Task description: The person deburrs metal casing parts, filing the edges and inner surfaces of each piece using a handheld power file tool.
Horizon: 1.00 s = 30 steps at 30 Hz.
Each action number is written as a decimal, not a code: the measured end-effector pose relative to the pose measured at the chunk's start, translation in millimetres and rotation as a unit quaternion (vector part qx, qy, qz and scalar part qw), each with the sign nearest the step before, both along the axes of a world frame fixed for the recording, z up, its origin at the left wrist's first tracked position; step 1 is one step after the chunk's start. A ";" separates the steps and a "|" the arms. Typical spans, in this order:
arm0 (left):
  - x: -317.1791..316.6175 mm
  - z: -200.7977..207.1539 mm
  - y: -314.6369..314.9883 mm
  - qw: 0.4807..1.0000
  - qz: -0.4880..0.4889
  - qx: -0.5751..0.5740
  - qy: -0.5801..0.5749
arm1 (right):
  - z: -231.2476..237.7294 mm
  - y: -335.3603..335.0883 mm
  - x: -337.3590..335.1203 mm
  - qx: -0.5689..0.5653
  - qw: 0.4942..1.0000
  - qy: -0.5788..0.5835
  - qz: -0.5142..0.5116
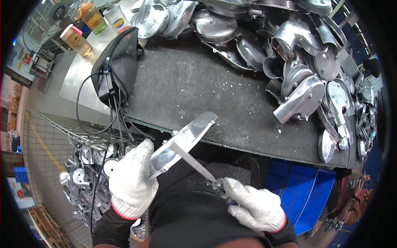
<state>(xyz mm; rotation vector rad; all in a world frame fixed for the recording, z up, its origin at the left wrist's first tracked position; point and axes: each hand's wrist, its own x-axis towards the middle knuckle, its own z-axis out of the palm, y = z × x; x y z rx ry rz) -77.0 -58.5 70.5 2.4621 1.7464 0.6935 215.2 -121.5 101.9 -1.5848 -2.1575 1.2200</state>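
Observation:
My left hand (133,182), in a white knitted glove with a red cuff edge, is closed on one end of a shiny cast metal cover (192,131). The cover is tilted on edge above my lap, just off the table's near edge. In my gloved right hand (257,206) is the handle end of a flat grey file (193,162). Its blade slants up to the left and its far end meets the cover's near edge. My fingers partly hide the file's handle.
A heap of similar metal covers (304,97) fills the dark tabletop's (178,82) back and right. At left stand a black mesh bag (118,66) with cables and drink bottles (77,40). Below are a blue bin (304,194) and a wire cage of metal parts (84,182).

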 end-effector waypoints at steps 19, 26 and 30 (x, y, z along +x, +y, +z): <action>10.7 19.2 3.4 0.995 -0.068 0.019 0.074 | -26.5 -23.4 7.0 -0.453 0.640 0.611 -0.107; 40.0 47.9 24.5 0.986 -0.077 0.031 0.146 | 14.4 -25.2 11.6 0.186 0.982 -0.016 -0.008; 53.1 56.0 34.2 0.988 -0.058 0.015 0.140 | 29.3 -25.2 4.9 0.185 0.961 -0.201 -0.054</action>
